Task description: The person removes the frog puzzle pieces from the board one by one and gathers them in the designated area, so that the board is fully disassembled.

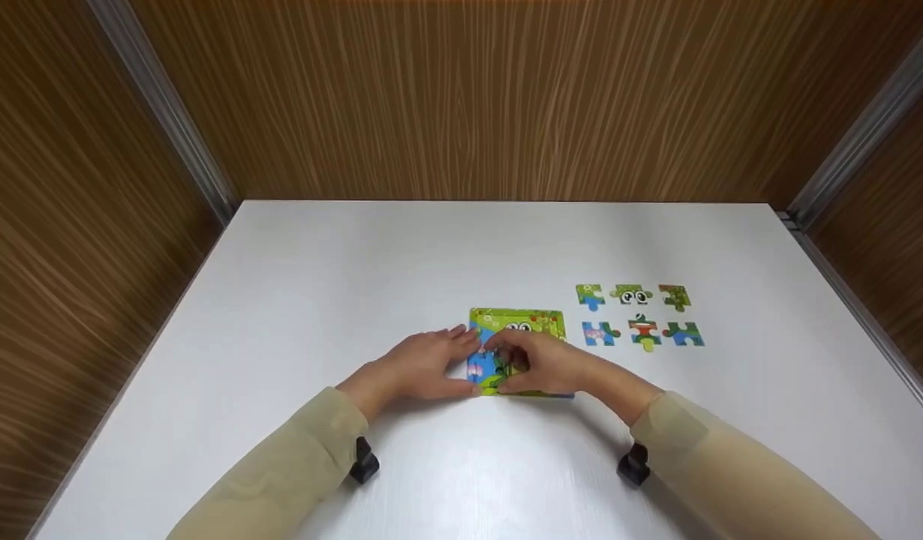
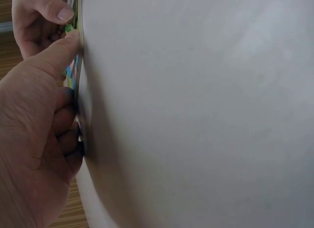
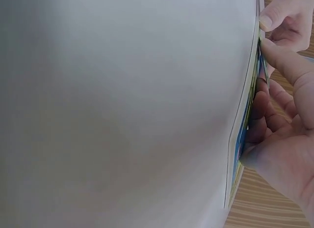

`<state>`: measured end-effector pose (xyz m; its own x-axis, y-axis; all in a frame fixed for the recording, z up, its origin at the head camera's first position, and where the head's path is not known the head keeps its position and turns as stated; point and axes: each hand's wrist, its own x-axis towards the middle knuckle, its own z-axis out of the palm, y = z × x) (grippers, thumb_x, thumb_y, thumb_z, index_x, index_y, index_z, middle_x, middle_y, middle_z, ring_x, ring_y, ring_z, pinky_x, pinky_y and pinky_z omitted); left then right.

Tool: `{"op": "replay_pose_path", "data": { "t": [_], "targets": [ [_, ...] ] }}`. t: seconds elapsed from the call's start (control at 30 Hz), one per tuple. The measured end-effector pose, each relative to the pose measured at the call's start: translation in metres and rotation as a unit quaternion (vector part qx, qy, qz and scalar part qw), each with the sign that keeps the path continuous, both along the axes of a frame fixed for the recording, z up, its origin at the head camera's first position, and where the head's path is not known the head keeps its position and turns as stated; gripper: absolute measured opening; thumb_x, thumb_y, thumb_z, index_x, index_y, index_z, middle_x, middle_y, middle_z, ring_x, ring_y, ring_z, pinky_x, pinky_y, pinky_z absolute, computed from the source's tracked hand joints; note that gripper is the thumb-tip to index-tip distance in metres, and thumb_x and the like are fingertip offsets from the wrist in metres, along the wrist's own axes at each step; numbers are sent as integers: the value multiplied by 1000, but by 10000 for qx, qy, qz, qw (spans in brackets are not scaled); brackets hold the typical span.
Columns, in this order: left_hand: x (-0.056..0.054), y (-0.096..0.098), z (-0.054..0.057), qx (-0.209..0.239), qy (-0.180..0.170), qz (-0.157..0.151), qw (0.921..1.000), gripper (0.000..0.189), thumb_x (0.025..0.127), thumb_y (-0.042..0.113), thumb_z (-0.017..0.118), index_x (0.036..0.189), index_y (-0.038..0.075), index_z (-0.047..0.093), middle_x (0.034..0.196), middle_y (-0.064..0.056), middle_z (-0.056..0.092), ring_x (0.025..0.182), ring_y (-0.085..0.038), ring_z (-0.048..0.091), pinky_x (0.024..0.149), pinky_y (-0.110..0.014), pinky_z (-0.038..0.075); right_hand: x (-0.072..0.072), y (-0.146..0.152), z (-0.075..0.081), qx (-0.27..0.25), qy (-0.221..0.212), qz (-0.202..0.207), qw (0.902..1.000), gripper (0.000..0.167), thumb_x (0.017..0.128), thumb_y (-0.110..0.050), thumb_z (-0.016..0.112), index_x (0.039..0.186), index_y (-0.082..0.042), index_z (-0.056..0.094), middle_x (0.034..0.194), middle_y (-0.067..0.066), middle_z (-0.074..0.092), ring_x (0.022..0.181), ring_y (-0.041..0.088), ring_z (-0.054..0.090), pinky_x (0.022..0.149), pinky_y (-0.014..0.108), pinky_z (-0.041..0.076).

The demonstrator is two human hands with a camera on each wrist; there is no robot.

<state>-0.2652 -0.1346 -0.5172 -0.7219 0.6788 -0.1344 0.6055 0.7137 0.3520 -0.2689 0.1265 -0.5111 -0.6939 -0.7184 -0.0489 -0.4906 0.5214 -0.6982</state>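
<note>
A square jigsaw board [image 1: 523, 313] with a green and blue cartoon picture lies flat in front of me. My left hand [image 1: 431, 364] rests at its left side, thumb at the near left corner and fingertips along the left edge. Over the board's left part, my right hand [image 1: 540, 361] pinches a jigsaw piece [image 3: 265, 73] between thumb and fingers; the piece stands tilted against the board in the right wrist view. The right hand hides much of the board's middle and right. Large eyes show on the picture above that hand.
Several loose jigsaw pieces lie in two rows to the right of the board, among them one with eyes [image 1: 632, 295] and one with a red mouth [image 1: 644, 332]. The white table [image 1: 319, 270] meets wood-grain panels [image 1: 461, 105] at the back and sides.
</note>
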Motion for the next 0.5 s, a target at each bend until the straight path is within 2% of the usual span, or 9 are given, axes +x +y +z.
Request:
{"op": "replay_pose_path", "data": {
  "t": [0.3, 0.5],
  "targets": [
    [1, 0, 6, 24, -158, 126, 9998, 82, 99, 58, 61, 165, 14, 40, 171, -5, 33, 159, -31, 28, 125, -53, 29, -3, -1, 2, 13, -154, -149, 9998, 46, 93, -19, 84, 134, -11, 65, 103, 1, 62, 92, 19, 55, 80, 31, 47],
    [1, 0, 2, 21, -124, 95, 9999, 83, 99, 61, 60, 165, 15, 40, 171, -4, 32, 159, -31, 28, 125, -53, 30, -3, 3, -2, -29, -247, -190, 9995, 45, 94, -21, 82, 135, -13, 64, 104, 0, 63, 94, 18, 55, 81, 29, 48]
  ]
}}
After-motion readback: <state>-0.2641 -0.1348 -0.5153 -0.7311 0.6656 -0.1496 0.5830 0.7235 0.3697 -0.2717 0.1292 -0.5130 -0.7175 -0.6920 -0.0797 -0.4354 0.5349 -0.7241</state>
